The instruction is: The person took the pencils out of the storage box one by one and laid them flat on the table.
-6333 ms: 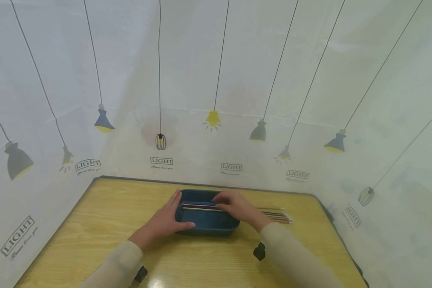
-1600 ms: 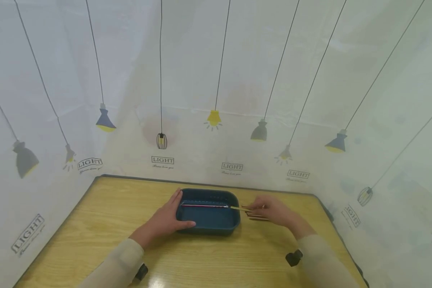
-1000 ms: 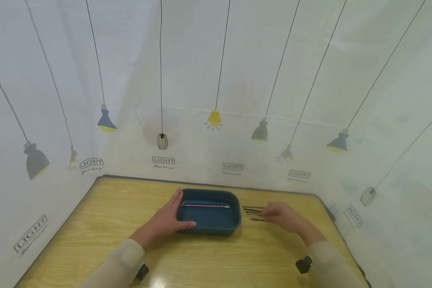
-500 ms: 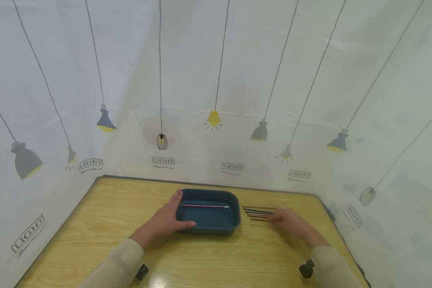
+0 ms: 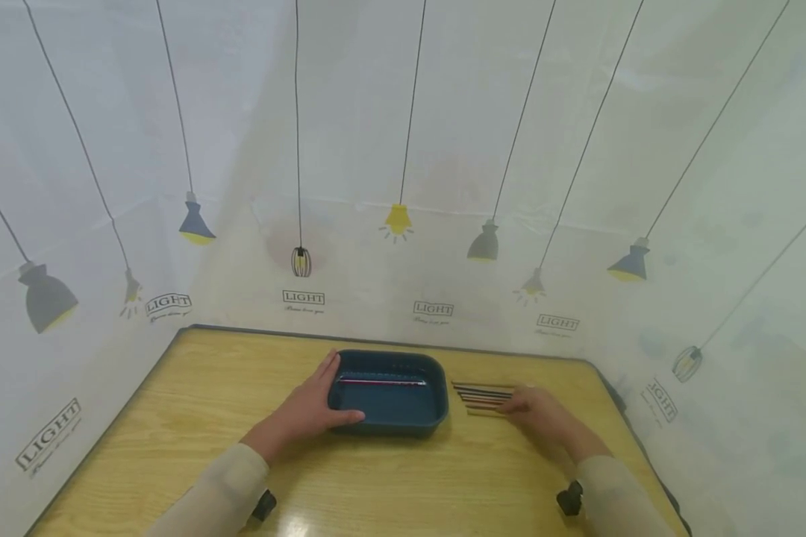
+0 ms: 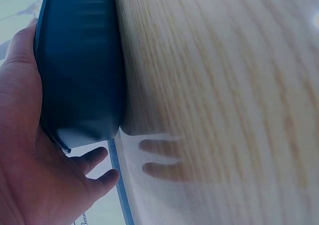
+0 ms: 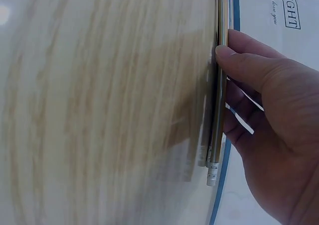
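A dark blue rectangular tray [image 5: 389,428] stands near the table's back. One pinkish-red pencil [image 5: 381,382] lies lengthwise in it. My left hand [image 5: 302,406] rests against the tray's left end, thumb along the front rim, fingers extended past the far corner, as the left wrist view also shows. Right of the tray, several pencils [image 5: 485,395] lie side by side on the table. At their right ends is my right hand [image 5: 544,418]. It pinches a yellow pencil [image 7: 215,130], the nearest of the row, between thumb and fingertips; its white eraser end shows in the right wrist view.
The light wooden table [image 5: 376,485] is closed in by a pale curtain [image 5: 349,149] printed with hanging lamps. It runs behind the table and along both sides. A small black device [image 5: 569,498] sits at the right wrist, another device [image 5: 264,506] at the left.
The yellow pencil, in the tray beside the pinkish-red one at first, has been lifted out rightward and now lies along the row's front. My left hand has stayed at the tray.
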{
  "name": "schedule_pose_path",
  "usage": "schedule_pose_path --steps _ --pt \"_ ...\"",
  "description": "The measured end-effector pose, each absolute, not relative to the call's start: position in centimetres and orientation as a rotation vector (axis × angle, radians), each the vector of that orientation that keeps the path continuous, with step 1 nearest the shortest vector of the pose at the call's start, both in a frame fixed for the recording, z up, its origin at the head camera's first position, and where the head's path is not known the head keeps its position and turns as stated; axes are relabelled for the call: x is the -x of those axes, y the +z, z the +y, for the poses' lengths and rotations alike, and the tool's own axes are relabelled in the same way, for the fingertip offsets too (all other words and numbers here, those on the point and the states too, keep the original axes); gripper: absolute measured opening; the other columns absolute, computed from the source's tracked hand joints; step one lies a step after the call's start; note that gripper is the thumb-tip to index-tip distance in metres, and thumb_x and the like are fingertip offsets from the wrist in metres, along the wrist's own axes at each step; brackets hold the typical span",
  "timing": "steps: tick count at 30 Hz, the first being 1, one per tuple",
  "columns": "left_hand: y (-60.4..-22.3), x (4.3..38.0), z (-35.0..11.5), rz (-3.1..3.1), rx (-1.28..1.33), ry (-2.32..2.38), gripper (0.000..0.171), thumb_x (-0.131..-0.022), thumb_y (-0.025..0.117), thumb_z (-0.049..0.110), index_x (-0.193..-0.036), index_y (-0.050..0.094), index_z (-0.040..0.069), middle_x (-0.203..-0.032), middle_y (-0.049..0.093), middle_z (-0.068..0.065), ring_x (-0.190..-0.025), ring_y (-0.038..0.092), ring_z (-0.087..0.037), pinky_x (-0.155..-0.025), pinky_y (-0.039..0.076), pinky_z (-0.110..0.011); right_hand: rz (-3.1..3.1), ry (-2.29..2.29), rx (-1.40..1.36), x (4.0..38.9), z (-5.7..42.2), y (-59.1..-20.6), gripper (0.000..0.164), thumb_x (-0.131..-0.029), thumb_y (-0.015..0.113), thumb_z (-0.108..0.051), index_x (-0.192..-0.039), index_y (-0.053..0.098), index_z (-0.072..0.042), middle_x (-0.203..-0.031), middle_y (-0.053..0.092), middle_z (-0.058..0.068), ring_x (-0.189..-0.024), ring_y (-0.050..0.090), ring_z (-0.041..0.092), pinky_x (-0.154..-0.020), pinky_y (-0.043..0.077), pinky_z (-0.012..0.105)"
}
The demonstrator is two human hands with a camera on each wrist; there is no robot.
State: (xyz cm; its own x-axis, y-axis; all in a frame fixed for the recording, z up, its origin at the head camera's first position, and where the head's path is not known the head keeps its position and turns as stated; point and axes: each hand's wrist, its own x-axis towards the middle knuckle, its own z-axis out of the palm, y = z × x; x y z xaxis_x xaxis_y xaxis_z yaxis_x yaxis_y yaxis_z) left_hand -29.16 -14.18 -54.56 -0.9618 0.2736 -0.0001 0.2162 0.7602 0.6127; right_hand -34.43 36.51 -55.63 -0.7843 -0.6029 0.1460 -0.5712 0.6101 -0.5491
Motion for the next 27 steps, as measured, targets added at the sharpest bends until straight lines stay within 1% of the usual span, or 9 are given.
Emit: schedule_pose_path --steps 6,11,15,21,27 --pt "-54.35 29.12 -14.16 2.847 -0.396 0.999 0.136 -0.086 0.084 0.074 -0.178 0.011 0.006 -0.187 0.002 -0.010 -0.164 0.029 -0.047 -0.126 0.035 -0.065 2.792 -0.927 1.009 34.49 36.42 -55.94 0.017 -0.096 0.081 0.001 -0.108 0.088 -0.009 -0.097 0.077 0.001 -0.092 0.068 0.014 -0.086 0.058 0.034" --pt "-54.27 29.04 -14.10 2.848 -0.399 0.993 0.135 -0.086 0.084 0.074 -0.178 0.011 0.006 -0.187 0.002 -0.011 -0.164 0.029 -0.046 -0.126 0.035 -0.065 2.812 -0.898 0.926 34.56 36.40 -56.04 0.016 -0.098 0.081 -0.003 -0.109 0.088 -0.012 -0.099 0.076 -0.001 -0.093 0.068 0.012 -0.088 0.057 0.035" --pt "-54.16 29.00 -14.05 2.849 -0.398 0.999 0.135 -0.086 0.085 0.073 -0.178 0.011 0.006 -0.187 0.002 -0.011 -0.164 0.029 -0.047 -0.126 0.035 -0.066 2.819 -0.886 0.873 34.60 36.32 -56.04 0.017 -0.098 0.081 -0.004 -0.110 0.089 -0.014 -0.101 0.077 -0.001 -0.096 0.069 0.015 -0.090 0.058 0.037" --pt "-54.28 29.12 -14.06 2.857 -0.400 0.985 0.135 -0.086 0.084 0.073 -0.178 0.012 0.006 -0.187 0.003 -0.011 -0.164 0.028 -0.046 -0.126 0.034 -0.066 2.837 -0.879 0.824 34.50 36.10 -56.14 0.016 -0.098 0.081 -0.004 -0.109 0.089 -0.015 -0.102 0.077 -0.005 -0.097 0.071 0.017 -0.092 0.060 0.040" --pt "-54.33 29.04 -14.06 2.859 -0.408 0.969 0.135 -0.086 0.084 0.074 -0.178 0.011 0.006 -0.187 0.003 -0.012 -0.164 0.029 -0.046 -0.126 0.035 -0.065 2.847 -0.872 0.776 34.29 36.04 -56.12 0.017 -0.098 0.081 -0.004 -0.108 0.088 -0.015 -0.102 0.075 -0.005 -0.098 0.070 0.017 -0.092 0.059 0.042"
